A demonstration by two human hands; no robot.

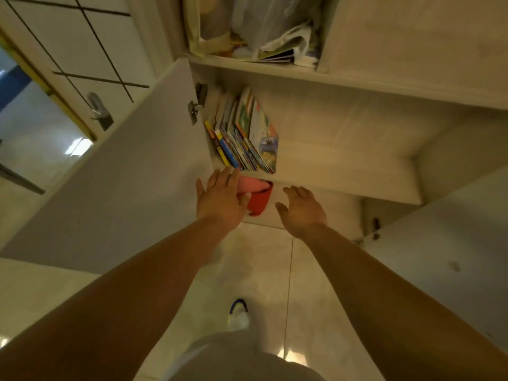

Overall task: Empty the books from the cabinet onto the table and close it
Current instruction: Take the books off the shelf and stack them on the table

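Reaching toward the open cabinet (343, 171), both bare arms stretch forward from the near edge of the view. The left hand (220, 196) has its fingers straight and slightly apart, just below the row of books (243, 133), holding nothing. The right hand (302, 207) hangs to the right with fingers loosely spread, also gripping nothing. Those books lean against the left wall of the middle shelf (spines outward, tilted leftward). A red container (259, 199) sits on the shelf beneath, between the hands. The left cabinet door (123, 174) stands swung wide. Bags and papers (264, 31) crowd the far upper shelf.
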